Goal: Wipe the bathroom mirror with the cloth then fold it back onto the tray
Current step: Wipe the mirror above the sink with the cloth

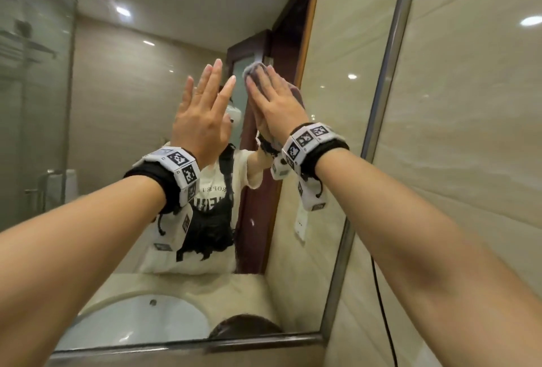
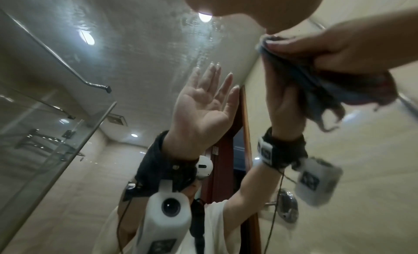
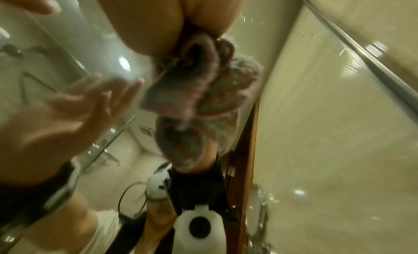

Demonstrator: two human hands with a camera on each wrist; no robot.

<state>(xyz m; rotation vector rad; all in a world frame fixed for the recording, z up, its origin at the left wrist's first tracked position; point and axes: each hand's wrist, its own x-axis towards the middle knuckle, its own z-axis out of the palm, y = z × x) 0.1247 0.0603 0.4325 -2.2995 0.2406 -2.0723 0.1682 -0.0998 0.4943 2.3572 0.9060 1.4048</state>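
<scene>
Both my hands are raised against the bathroom mirror. My right hand lies flat with straight fingers and presses a purple-grey cloth onto the glass near the mirror's right side. The cloth bunches under the palm and hangs below my right hand; the right wrist view shows it crumpled against the glass. My left hand is flat on the mirror just left of the cloth, fingers spread and holding nothing. No tray is in view.
A metal frame edges the mirror on the right, with a glossy tiled wall beyond it. A black cable hangs down that wall. The mirror reflects a white basin, a glass shower screen and a person.
</scene>
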